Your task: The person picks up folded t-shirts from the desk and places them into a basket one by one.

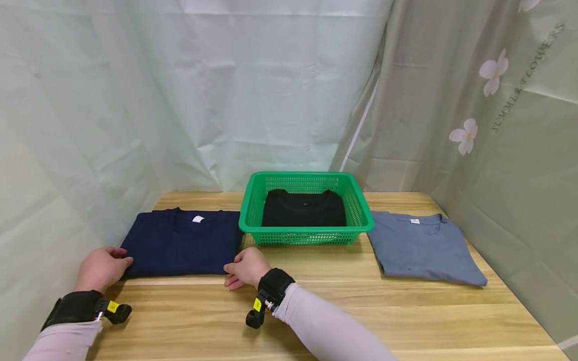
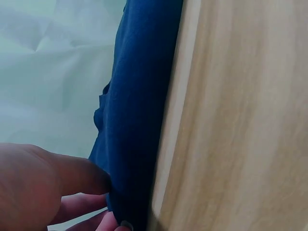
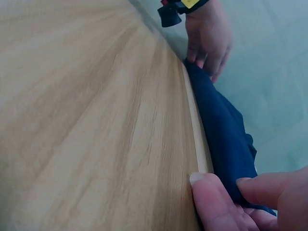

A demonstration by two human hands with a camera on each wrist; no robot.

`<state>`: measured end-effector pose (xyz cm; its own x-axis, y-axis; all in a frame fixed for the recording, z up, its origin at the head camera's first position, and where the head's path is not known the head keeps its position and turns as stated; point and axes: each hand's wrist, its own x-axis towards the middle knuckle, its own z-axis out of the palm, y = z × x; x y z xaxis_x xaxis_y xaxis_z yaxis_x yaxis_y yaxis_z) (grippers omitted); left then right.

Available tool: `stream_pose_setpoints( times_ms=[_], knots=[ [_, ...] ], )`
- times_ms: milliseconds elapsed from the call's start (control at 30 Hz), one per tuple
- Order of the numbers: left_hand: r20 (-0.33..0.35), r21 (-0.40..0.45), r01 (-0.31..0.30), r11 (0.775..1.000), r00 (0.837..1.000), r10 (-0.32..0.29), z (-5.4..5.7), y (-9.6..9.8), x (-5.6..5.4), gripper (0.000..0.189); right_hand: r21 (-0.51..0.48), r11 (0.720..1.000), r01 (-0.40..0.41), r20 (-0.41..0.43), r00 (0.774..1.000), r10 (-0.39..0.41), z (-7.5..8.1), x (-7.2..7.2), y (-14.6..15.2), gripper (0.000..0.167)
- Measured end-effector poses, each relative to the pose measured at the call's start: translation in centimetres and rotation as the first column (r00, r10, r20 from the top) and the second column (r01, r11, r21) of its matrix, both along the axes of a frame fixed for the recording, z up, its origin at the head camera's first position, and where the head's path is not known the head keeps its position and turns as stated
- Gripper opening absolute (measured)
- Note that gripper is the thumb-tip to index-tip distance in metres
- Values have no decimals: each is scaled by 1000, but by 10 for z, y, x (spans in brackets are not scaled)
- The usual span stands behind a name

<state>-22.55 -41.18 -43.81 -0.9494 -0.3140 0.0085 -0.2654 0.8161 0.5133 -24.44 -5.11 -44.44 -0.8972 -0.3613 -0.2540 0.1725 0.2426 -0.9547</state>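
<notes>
A folded navy T-shirt with a white neck label lies on the table at the left, its collar toward the back. My left hand pinches its near left corner, thumb against the cloth and fingertips curling at the edge in the left wrist view. At the near right corner, my right hand grips the shirt, its thumb on top and the fingers tucked at the underside in the right wrist view. Between the hands, the front fold runs straight along the wood.
Behind and right of the navy shirt stands a green plastic basket with a folded black T-shirt inside. A folded grey-blue T-shirt lies farther right on the wooden table. Pale curtains hang around the back and sides.
</notes>
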Motion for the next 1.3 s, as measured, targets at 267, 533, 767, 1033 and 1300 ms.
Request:
stream_pose_setpoints(
  times_ms=[267,533,767,1033,1300],
  knots=[
    [-15,25,-25,999,1000,25,-6,6,6,45,64,998,21,-4,1000,-21,2,2,-1,21],
    [-10,38,-40,998,999,41,-13,8,16,44,82,997,0,17,1000,-2,3,10,6,21],
    [-25,29,-51,998,998,52,-20,11,28,46,61,998,-16,18,1000,15,0,23,12,25],
    [37,63,-82,995,996,80,-19,19,43,49,53,998,-33,17,999,32,-4,39,18,26],
    [65,83,-121,989,991,116,-21,24,59,51,70,995,-72,37,997,69,-5,55,24,25]
  ],
)
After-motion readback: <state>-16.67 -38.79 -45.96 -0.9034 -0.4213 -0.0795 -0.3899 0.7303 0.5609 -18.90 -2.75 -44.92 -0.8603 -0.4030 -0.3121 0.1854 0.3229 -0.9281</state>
